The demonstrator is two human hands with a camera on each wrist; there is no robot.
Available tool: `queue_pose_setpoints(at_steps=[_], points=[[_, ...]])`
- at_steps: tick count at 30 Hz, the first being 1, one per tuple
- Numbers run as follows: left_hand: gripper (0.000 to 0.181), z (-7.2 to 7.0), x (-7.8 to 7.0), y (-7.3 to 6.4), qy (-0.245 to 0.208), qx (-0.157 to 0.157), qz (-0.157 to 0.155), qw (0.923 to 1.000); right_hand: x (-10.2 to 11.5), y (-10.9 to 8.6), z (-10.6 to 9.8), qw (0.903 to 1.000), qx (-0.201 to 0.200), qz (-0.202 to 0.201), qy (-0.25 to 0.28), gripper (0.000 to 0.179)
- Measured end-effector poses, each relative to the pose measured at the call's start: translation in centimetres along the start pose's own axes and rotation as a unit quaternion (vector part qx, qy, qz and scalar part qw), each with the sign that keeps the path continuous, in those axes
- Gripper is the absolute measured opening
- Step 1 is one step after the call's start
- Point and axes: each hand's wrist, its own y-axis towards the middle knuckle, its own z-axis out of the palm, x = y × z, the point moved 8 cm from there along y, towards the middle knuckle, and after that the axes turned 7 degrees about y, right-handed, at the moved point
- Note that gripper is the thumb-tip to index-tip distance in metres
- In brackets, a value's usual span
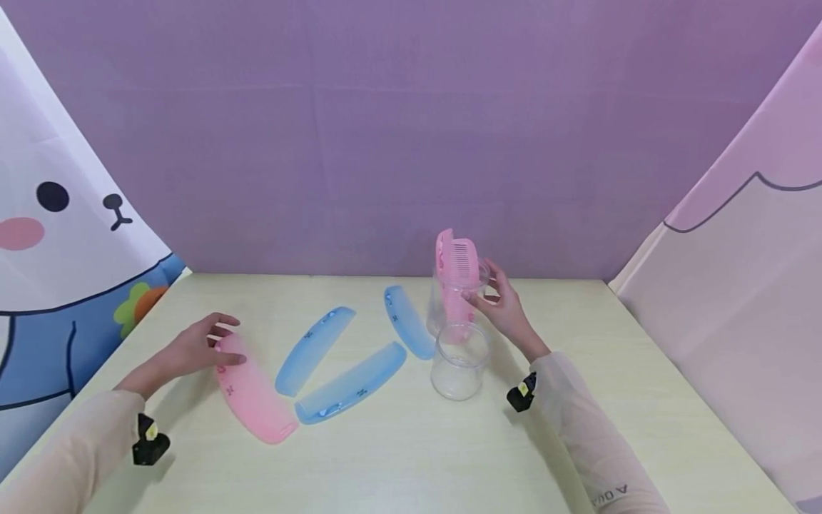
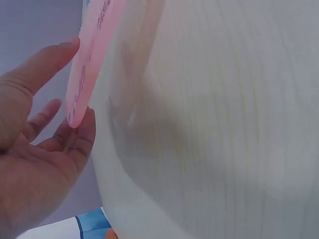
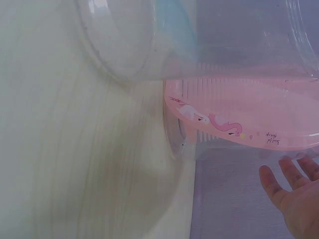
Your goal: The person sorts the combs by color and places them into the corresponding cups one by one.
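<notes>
My left hand (image 1: 193, 350) pinches the upper end of a pink comb (image 1: 253, 400) between thumb and fingers. In the left wrist view this end of the comb (image 2: 89, 69) stands off the table, over its shadow. At the back, my right hand (image 1: 504, 307) holds a clear plastic cup (image 1: 434, 310) near its rim, thumb in front and fingers behind. Inside that cup stand pink combs (image 1: 462, 263), at least two. The right wrist view shows one pink comb (image 3: 249, 112) with a flamingo print through the wall, with my fingertips (image 3: 266, 177) beside it.
Three blue combs lie between my hands: one at the left (image 1: 315, 350), one in front (image 1: 353, 382) and one farther back (image 1: 409, 321). A second clear cup (image 1: 457, 382) stands just in front of the held one. A purple cloth (image 1: 308, 143) borders the table's back edge.
</notes>
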Motion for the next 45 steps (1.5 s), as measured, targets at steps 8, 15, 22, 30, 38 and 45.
queue_pose_setpoints(at_steps=[8,15,22,30,38,45], points=[[0.083,-0.5,-0.3,-0.2,-0.026,-0.017,0.011,0.9995,0.1,-0.1,0.0,1.0,0.002,-0.004,-0.005,0.076],[0.08,-1.0,-0.7,-0.5,-0.035,-0.029,0.023,0.9987,0.2,-0.1,0.0,1.0,0.001,-0.006,0.0,0.076],[0.078,-1.3,-0.8,-0.6,-0.055,-0.023,0.028,0.9978,0.2,-0.2,0.0,0.9999,0.001,-0.012,0.005,0.076],[0.078,-1.5,-0.4,-0.4,-0.093,-0.023,0.017,0.9953,0.3,-0.2,0.0,0.9998,-0.001,-0.019,0.011,0.075],[0.076,-1.7,-0.9,-0.3,-0.105,-0.032,0.004,0.994,0.3,-0.2,0.0,0.9999,-0.001,-0.012,0.007,0.075],[0.072,-2.2,-2.1,-0.3,-0.118,-0.042,0.02,0.9919,0.1,-0.1,0.0,0.9999,-0.001,-0.013,0.002,0.076]])
